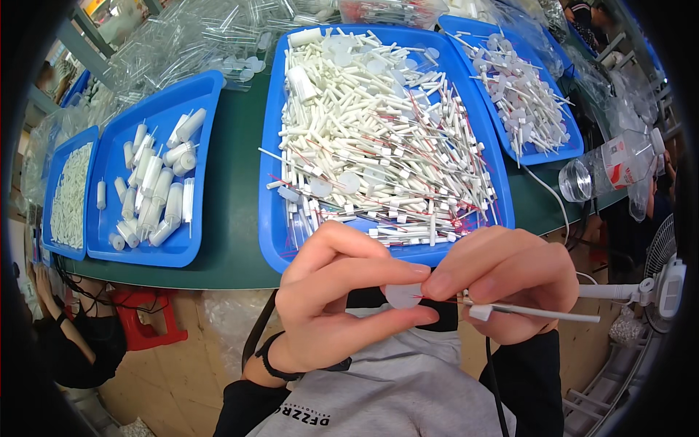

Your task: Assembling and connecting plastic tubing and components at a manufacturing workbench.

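Observation:
Between the thumb and index finger of my left hand [331,295] is a small translucent white disc [402,296]. My right hand [506,273] is closed beside it, gripping a thin grey-white rod assembly [550,314]. This part has a small white block at one end, and fine red wires run from there to the disc. The fingertips of both hands meet at the wires, so whether these pass through the disc is hidden. Just beyond my hands, a large blue tray [271,211] holds many white tubes, similar red-wired rods and loose discs.
To the left, one blue tray [207,146] contains white capped cylinders and a smaller tray [91,142] short white sticks. Another blue tray [571,138] of disc-ended rods lies right, near a plastic bottle [611,166]. Clear tubes [182,44] pile up behind; a red stool [149,320] stands below.

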A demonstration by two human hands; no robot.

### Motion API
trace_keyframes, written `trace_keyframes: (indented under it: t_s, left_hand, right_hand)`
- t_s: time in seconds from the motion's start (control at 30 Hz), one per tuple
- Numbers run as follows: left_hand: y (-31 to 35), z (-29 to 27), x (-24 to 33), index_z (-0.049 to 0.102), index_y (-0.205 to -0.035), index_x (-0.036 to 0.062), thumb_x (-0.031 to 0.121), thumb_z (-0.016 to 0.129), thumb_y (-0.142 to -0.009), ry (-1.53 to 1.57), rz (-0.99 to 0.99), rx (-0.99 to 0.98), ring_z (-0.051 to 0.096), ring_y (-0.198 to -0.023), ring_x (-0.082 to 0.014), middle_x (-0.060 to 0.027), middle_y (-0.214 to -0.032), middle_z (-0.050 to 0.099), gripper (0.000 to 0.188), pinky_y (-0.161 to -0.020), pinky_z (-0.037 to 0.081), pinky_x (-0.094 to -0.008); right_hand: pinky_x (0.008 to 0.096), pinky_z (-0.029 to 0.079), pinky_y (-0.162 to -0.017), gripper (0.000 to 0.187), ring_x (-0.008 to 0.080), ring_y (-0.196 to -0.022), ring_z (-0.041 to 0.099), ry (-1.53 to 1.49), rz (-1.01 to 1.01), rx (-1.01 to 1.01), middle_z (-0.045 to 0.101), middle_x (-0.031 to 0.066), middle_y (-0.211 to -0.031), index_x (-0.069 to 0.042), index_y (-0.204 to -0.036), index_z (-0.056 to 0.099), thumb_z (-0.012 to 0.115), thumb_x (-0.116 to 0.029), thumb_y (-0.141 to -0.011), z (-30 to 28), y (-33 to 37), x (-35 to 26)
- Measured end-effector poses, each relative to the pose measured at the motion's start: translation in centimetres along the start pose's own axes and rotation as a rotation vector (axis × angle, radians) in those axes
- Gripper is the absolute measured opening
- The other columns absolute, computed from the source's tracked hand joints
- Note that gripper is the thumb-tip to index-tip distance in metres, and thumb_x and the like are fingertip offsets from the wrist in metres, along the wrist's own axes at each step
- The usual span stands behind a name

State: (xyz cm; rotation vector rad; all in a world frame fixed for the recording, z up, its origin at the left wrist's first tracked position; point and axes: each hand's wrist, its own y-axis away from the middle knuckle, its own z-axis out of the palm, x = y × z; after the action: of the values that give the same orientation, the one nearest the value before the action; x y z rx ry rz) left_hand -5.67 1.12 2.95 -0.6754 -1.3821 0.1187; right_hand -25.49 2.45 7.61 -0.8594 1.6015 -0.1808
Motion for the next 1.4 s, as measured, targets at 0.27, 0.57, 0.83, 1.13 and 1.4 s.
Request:
trace_keyframes:
  t_s: [0.27, 0.57, 0.83, 1.13, 1.4]
  left_hand:
    - [-0.2, 0.5, -0.2, 0.068, -0.098, -0.0008, 0.0, 0.088, -0.058, 0.13, -0.02, 0.09, 0.057, -0.075, -0.0128, -0.0073, -0.093, 0.059, 0.045, -0.063, 0.047, -0.0234]
    - [-0.3, -0.1, 0.1, 0.068, -0.096, 0.0015, 0.003, 0.088, -0.059, -0.142, 0.069, 0.035, 0.06, -0.077, -0.0148, -0.007, -0.093, 0.062, 0.042, -0.066, 0.05, -0.025]
    - [-0.4, 0.0, -0.7, 0.066, -0.098, 0.0001, 0.004, 0.086, -0.062, -0.043, 0.065, -0.011, 0.066, -0.088, -0.0251, -0.0117, -0.098, 0.069, 0.042, -0.076, 0.052, -0.0323]
    - [-0.6, -0.1, -0.9, 0.066, -0.098, 0.0001, 0.004, 0.086, -0.061, -0.05, 0.103, -0.015, 0.065, -0.086, -0.0246, -0.011, -0.095, 0.069, 0.042, -0.075, 0.051, -0.0327]
    - [-0.5, -0.5, -1.3, 0.06, -0.096, 0.0011, 0.012, 0.087, -0.063, -0.14, 0.139, -0.061, 0.063, -0.083, -0.0242, -0.0124, -0.089, 0.067, 0.044, -0.073, 0.049, -0.0353]
  right_hand:
    - [0.0367, 0.05, -0.077, 0.035, 0.0296, -0.089, 0.064, 0.087, 0.042, -0.028, 0.067, 0.0129, -0.106, -0.001, -0.104, 0.064, 0.067, 0.008, -0.07, 0.3, 0.4, -0.1]
    - [0.0357, 0.05, -0.076, 0.035, 0.028, -0.087, 0.063, 0.188, 0.007, 0.03, 0.068, 0.0116, -0.101, -0.002, -0.105, 0.063, 0.067, 0.006, -0.071, 0.7, 0.3, -0.4]
    - [0.0347, 0.049, -0.076, 0.033, 0.0276, -0.087, 0.064, 0.244, 0.005, 0.028, 0.068, 0.0117, -0.101, -0.002, -0.105, 0.063, 0.067, 0.006, -0.073, 0.6, 0.3, -0.1]
    - [0.0356, 0.049, -0.07, 0.031, 0.0238, -0.081, 0.061, 0.346, -0.016, -0.108, 0.069, 0.0176, -0.093, -0.003, -0.099, 0.056, 0.071, 0.005, -0.073, -0.4, -0.5, -0.5]
    - [0.0309, 0.045, -0.066, 0.027, 0.0203, -0.076, 0.059, 0.422, -0.004, -0.022, 0.068, 0.0093, -0.087, -0.003, -0.091, 0.066, 0.074, 0.001, -0.066, 0.3, -0.2, 0.2]
